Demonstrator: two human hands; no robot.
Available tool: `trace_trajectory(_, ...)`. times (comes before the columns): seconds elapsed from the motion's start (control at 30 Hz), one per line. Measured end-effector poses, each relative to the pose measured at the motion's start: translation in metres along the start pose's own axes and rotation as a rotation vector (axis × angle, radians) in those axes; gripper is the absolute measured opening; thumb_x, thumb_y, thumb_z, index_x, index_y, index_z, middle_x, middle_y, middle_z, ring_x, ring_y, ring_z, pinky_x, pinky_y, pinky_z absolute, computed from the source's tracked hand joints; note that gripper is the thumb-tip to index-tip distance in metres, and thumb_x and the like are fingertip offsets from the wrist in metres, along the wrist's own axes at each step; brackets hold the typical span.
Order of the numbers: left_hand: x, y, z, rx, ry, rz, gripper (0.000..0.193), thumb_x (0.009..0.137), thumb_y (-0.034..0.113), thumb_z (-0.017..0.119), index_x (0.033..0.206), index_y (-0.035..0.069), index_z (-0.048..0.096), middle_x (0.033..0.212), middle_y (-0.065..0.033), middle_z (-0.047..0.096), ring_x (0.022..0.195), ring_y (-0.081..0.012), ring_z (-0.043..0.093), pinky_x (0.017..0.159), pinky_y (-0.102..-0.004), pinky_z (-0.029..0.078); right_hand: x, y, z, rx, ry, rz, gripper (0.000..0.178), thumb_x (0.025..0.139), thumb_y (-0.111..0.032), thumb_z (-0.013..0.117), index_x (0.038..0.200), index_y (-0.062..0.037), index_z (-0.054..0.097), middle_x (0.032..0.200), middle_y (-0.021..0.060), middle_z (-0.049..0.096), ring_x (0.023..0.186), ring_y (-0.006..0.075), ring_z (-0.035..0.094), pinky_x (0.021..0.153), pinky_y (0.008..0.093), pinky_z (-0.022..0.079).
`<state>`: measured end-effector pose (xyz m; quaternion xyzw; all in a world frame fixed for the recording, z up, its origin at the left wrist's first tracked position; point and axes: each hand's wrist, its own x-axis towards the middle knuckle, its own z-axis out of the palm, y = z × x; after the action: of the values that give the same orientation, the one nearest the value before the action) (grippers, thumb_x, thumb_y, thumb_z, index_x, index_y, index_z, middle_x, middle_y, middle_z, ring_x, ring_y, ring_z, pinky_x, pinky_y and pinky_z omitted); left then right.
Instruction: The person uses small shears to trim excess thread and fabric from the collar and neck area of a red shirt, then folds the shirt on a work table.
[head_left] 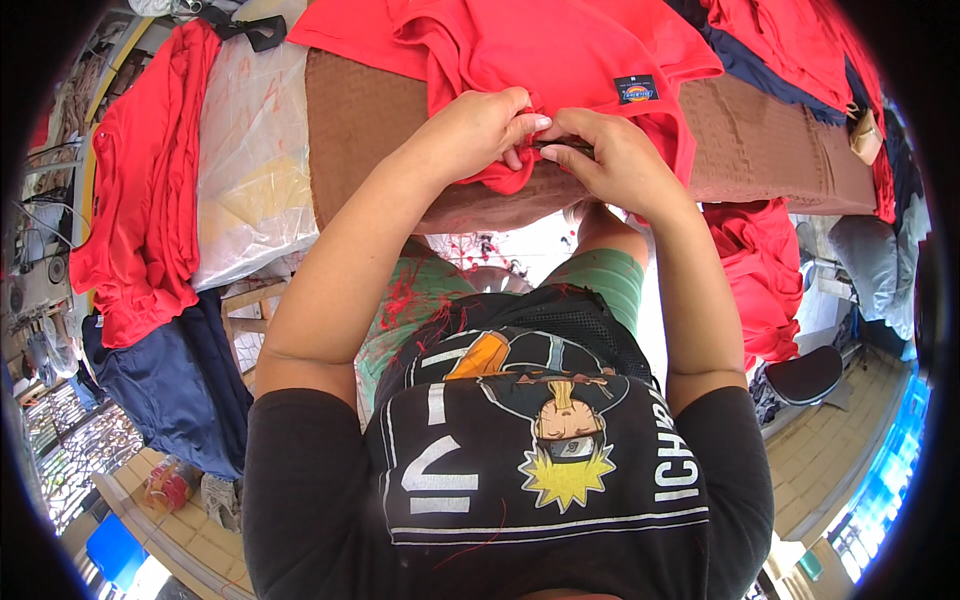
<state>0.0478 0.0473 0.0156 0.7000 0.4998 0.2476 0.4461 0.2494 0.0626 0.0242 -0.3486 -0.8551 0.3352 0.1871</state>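
A red garment (560, 50) with a small black label lies over a brown-covered surface before me. My left hand (487, 125) is closed on a bunched fold of the garment near its lower edge. Thumb and fingers of my right hand (612, 155) pinch a slim dark tool (572, 144) that looks like thread snips, mostly hidden by the fingers. The fingertips of both hands nearly meet at the fold, and the tool points toward it.
More red garments (150, 190) hang at the left beside a plastic-wrapped bundle (255, 150), with navy cloth (175, 385) below. Red and navy garments (790, 50) lie at the far right. A dark stool seat (803, 375) stands at the right. Thread scraps (495, 250) litter the floor.
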Motion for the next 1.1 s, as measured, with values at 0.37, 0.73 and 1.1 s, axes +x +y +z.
trace_trajectory(0.37,-0.002,0.004,0.002,0.100,0.022,-0.001,0.025,0.096,0.024,0.053,0.091,0.000,0.055,0.074,-0.0144,0.067,0.065,-0.0218,0.069,0.060,-0.0323,0.052,0.000,0.002,0.000,0.072,-0.002,0.023,0.015,0.083,-0.013,0.067,0.092,-0.0017,0.062,0.079,0.0127,0.065,0.073,0.0257,0.063,0.067,0.0346,0.049)
trace_trajectory(0.73,-0.001,0.002,0.004,0.115,0.038,0.011,0.025,0.095,0.023,0.053,0.091,-0.001,0.056,0.074,-0.0165,0.067,0.065,-0.0240,0.069,0.060,-0.0338,0.053,0.001,-0.001,0.001,0.168,-0.035,0.104,0.014,0.085,-0.008,0.067,0.094,0.0013,0.062,0.082,0.0103,0.066,0.075,0.0154,0.062,0.071,0.0295,0.049)
trace_trajectory(1.1,-0.065,0.028,-0.052,-0.006,-0.006,0.404,0.019,0.093,0.016,0.057,0.080,0.003,0.063,0.085,-0.0080,0.064,0.081,-0.0124,0.059,0.073,-0.0263,0.047,-0.017,-0.013,-0.028,0.094,0.026,0.167,0.019,0.084,-0.008,0.067,0.102,0.0005,0.063,0.090,0.0062,0.066,0.084,0.0119,0.060,0.077,0.0275,0.048)
